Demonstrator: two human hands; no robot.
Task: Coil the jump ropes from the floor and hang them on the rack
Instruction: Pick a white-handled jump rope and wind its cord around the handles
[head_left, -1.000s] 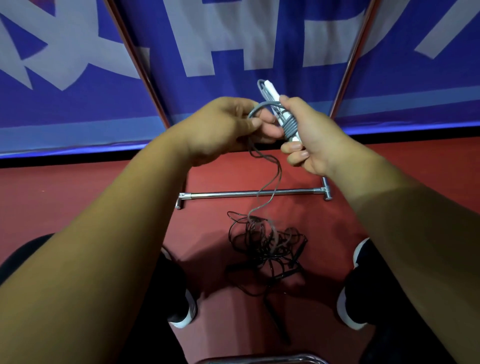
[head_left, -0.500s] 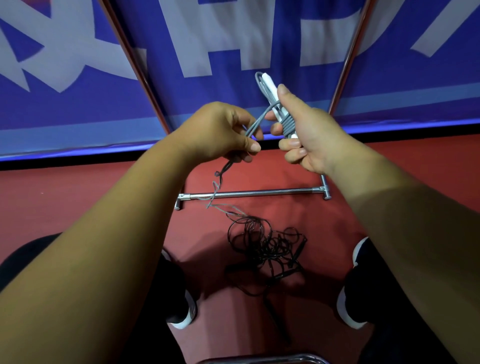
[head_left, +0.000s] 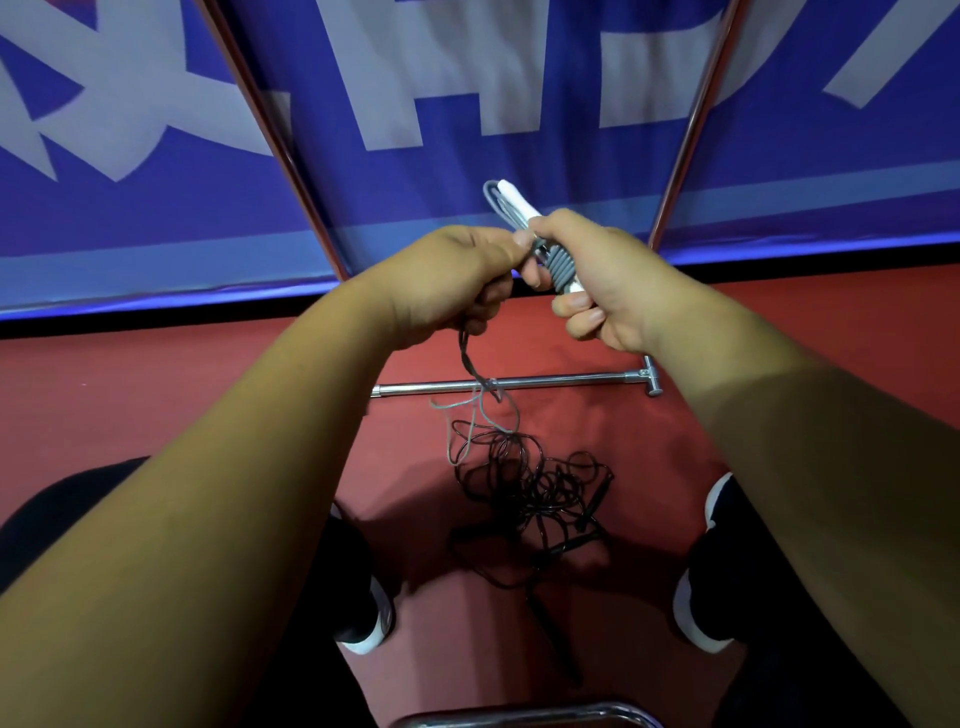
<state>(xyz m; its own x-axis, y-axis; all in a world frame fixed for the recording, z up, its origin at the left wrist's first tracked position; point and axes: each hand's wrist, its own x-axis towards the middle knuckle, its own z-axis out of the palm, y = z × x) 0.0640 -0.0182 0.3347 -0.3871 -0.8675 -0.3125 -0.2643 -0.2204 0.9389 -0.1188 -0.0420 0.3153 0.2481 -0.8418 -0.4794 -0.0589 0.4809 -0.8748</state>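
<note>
Right hand (head_left: 613, 280) grips the white handles (head_left: 514, 200) with grey rope (head_left: 562, 265) wound around them, held up in front of the rack (head_left: 519, 383). Left hand (head_left: 447, 280) pinches the loose grey strand, which trails down to the red floor (head_left: 156, 405). Tangled black rope (head_left: 530, 488) lies on the floor between the shoes (head_left: 369, 618), near the rack's bottom bar.

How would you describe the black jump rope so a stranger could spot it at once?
Start at the red floor below the blue banner. In front of the rack's chrome bar, between the two shoes, lies the black jump rope. Unlike the grey rope wound in the right hand, it is a loose, uncoiled tangle.
</note>
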